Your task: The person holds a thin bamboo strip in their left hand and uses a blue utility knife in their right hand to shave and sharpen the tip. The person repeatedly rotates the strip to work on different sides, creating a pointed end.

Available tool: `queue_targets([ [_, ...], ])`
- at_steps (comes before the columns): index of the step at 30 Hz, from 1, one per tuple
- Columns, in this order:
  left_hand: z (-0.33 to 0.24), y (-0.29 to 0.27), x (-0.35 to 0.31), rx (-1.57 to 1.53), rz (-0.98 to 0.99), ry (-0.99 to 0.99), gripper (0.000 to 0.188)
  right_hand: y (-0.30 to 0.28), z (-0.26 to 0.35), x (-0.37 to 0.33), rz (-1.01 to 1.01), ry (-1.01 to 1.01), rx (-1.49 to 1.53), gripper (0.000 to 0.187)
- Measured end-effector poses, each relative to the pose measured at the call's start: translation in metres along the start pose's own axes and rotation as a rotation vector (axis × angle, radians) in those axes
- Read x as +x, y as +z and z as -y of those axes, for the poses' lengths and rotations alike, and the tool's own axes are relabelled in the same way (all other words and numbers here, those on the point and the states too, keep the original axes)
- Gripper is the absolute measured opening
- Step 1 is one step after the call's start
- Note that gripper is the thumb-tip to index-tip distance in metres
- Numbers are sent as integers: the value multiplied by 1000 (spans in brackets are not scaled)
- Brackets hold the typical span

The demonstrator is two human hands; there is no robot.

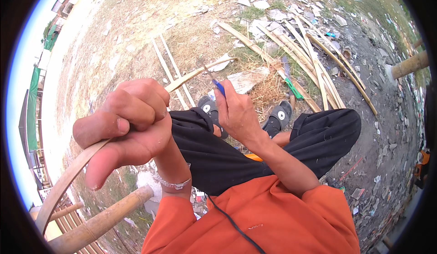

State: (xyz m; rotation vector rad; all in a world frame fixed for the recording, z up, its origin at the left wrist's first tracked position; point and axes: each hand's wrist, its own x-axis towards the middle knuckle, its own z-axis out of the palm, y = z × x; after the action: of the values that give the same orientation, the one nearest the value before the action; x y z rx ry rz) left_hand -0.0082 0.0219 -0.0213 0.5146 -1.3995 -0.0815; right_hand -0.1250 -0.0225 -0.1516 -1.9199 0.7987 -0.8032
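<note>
My left hand [125, 119] is closed around a long thin bamboo strip [73, 172] that curves from the lower left up past my knee to its far tip [214, 65]. My right hand [236, 112] grips a small knife with a blue handle [219, 87], its thin blade pointing up toward the strip. Both hands are above my left knee, in black trousers [205, 149]. My sleeves are orange.
Several split bamboo strips [314, 67] lie on the dirt ahead, with a green-handled blade [291, 87] among them. Two thin strips [170, 69] lie to the left. Thick bamboo poles [98, 224] sit at lower left and one pole [409, 65] at right. Rubble and litter cover the ground.
</note>
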Motion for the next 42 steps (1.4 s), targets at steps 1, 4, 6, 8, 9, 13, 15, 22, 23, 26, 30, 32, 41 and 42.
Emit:
queue_targets([
  [1,0,3,-2,9,-16,6,53,3,8,-4,-23,-47,60,15],
  [4,2,8,-3,-12,-50,36,52,16,-18,1,-69,-25,-19,16],
  [6,1,-3,-2,-49,-85,53,51,11,-30,12,7,98,-168,15],
  [8,1,-5,-2,-35,-59,56,51,7,-26,11,3,36,-133,15],
  [9,0,-6,-2,-37,-27,56,51,7,-17,8,-35,-46,-81,15],
  [13,0,-2,-3,-27,-39,23,53,16,-36,9,-51,-9,-116,14],
  [15,-2,-1,-3,-11,-78,1,53,19,-63,16,-17,85,-222,15],
  [22,1,-4,-3,-39,-7,45,52,27,-62,9,-51,49,-87,17],
  [23,1,-5,-2,-31,-13,44,52,29,-76,17,-30,106,-180,16],
  [26,0,-11,-1,-8,-31,36,53,20,-71,27,0,102,-235,15],
  [30,-1,-8,-5,23,-75,17,53,32,-58,16,-114,-18,-96,16],
  [32,0,-8,-3,44,-121,15,53,39,-69,22,-111,11,-148,16],
  [41,-4,-13,-1,161,-346,-42,52,45,-93,34,-19,82,-245,15],
  [42,-5,-15,-2,164,-354,-46,53,44,-87,36,-4,92,-248,14],
])
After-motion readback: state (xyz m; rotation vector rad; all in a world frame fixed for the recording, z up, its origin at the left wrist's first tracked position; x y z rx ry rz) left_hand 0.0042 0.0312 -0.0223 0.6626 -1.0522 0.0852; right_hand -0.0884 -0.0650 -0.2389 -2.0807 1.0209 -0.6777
